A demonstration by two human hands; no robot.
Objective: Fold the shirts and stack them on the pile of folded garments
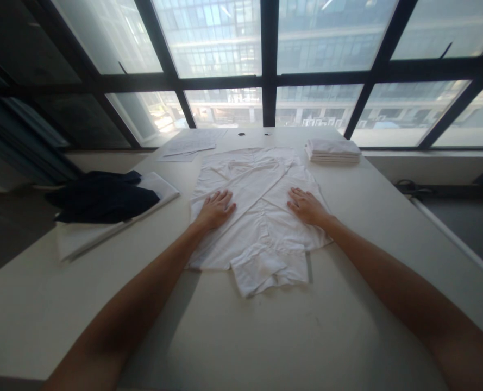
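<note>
A white shirt (253, 217) lies spread on the white table, its sleeves crossed over the body. Its collar end (274, 271) points toward me, though the folds there are hard to read. My left hand (217, 209) rests flat on the shirt's left side with the fingers stretched out. On the right side of the cloth, my right hand (306, 206) lies flat too, fingers slightly spread. Neither hand grips the fabric.
At the back right of the table (241, 336) sits a stack of folded white cloth (333, 151). Paper sheets (188, 146) lie at the back left. Dark blue clothing (102, 198) rests on a white bag-like piece (90, 233) at left. Large windows (220, 38) stand behind.
</note>
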